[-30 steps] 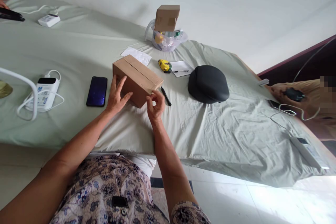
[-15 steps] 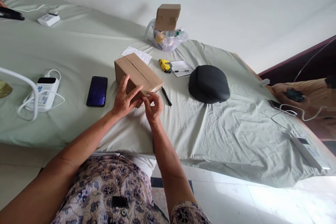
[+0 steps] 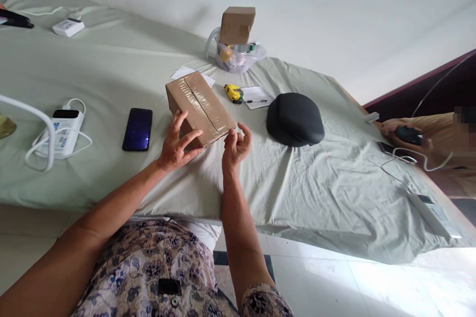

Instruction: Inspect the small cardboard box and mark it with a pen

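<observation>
A brown cardboard box (image 3: 195, 104) rests in front of me, tilted, with shiny clear tape along its top seam. My left hand (image 3: 178, 142) grips the near left side of the box, fingers spread across the edge. At the near right corner of the box, my right hand (image 3: 236, 147) is closed in a pinch, its other fingers curled. What lies between the pinching fingertips is too small to make out. White paper (image 3: 181, 72) shows partly behind the box.
A phone (image 3: 137, 129) and a white power bank (image 3: 66, 131) lie left. A yellow tape measure (image 3: 233, 92), notepad (image 3: 256, 94) and black case (image 3: 295, 119) lie right. Behind stands a plastic basket (image 3: 238, 62) carrying another box (image 3: 237, 25). A co-worker's hand (image 3: 407, 133) appears far right.
My right hand has moved right along the box's near end. The box has tilted and shifted slightly right, so its tape now glints. The black pen beside it is now hidden.
</observation>
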`<action>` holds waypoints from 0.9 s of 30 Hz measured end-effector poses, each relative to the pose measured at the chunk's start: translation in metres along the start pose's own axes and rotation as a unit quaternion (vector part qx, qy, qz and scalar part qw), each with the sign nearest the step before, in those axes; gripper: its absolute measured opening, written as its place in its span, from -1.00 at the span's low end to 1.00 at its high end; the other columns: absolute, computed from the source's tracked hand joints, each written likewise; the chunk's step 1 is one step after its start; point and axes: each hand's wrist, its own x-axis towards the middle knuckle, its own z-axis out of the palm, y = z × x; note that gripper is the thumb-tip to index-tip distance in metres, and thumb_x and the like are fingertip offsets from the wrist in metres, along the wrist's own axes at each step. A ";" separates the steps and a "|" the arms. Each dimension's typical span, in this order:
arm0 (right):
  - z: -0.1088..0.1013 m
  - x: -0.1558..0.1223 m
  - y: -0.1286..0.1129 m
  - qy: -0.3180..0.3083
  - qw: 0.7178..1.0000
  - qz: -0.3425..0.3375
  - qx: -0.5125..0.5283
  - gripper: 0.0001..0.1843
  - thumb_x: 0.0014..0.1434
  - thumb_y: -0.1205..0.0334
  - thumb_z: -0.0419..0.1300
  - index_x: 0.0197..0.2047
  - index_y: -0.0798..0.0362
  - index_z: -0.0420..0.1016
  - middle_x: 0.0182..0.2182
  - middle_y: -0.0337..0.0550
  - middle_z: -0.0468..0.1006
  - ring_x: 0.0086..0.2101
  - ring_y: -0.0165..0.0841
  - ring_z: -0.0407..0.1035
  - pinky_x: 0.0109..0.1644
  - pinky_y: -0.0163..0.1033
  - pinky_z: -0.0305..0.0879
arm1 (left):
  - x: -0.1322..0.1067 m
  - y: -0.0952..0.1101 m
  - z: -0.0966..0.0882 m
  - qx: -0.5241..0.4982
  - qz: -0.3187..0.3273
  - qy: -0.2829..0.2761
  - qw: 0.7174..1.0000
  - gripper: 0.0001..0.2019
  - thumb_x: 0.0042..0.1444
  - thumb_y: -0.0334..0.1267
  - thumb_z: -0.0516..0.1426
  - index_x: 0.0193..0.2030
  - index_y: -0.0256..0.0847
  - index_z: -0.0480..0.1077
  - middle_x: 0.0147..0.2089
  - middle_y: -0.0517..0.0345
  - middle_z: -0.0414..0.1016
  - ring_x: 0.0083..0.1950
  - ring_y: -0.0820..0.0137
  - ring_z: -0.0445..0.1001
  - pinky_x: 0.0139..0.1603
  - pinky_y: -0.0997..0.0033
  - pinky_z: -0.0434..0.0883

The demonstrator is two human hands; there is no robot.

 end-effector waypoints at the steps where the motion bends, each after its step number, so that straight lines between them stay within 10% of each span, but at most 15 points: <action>1: -0.001 0.003 0.000 0.001 1.000 0.011 -0.006 -0.45 0.26 -0.35 0.15 -0.10 0.01 0.42 -0.61 -0.48 0.18 -0.59 -0.53 0.14 -0.45 -0.37 0.10 | 0.000 0.000 0.000 -0.006 -0.001 -0.001 1.000 -0.55 0.21 0.13 0.25 0.16 0.03 0.46 0.58 -0.04 0.05 0.61 -0.03 0.04 0.50 -0.23 0.25; 15: -0.006 0.010 0.025 -0.147 0.970 0.153 -0.120 -0.26 0.12 -0.55 0.01 -0.46 0.03 0.37 -0.48 -0.25 0.41 -0.40 -0.41 0.29 -0.26 -0.28 0.21 | -0.002 -0.009 -0.005 0.006 -0.010 0.034 0.999 -0.50 0.30 0.20 0.16 0.17 -0.10 0.39 0.45 -0.23 0.24 0.55 -0.02 0.18 0.49 -0.23 0.26; 21: -0.004 0.007 0.020 -0.163 0.957 0.224 -0.087 -0.26 0.05 -0.58 0.06 -0.30 0.01 0.42 -0.40 -0.20 0.52 -0.40 -0.38 0.41 -0.31 -0.28 0.28 | -0.001 -0.011 -0.006 0.012 -0.016 0.050 0.999 -0.47 0.30 0.23 0.14 0.19 -0.10 0.36 0.43 -0.23 0.28 0.51 -0.01 0.25 0.44 -0.16 0.32; 27: 0.007 -0.002 0.013 -0.119 0.957 0.241 0.113 -0.41 0.06 -0.19 0.34 0.06 -0.09 0.38 -0.24 -0.28 0.56 -0.27 -0.44 0.46 -0.18 -0.32 0.38 | 0.004 -0.012 -0.015 0.041 -0.062 0.116 0.990 -0.38 0.28 0.32 0.11 0.22 -0.14 0.33 0.35 -0.27 0.37 0.42 0.02 0.36 0.40 -0.06 0.33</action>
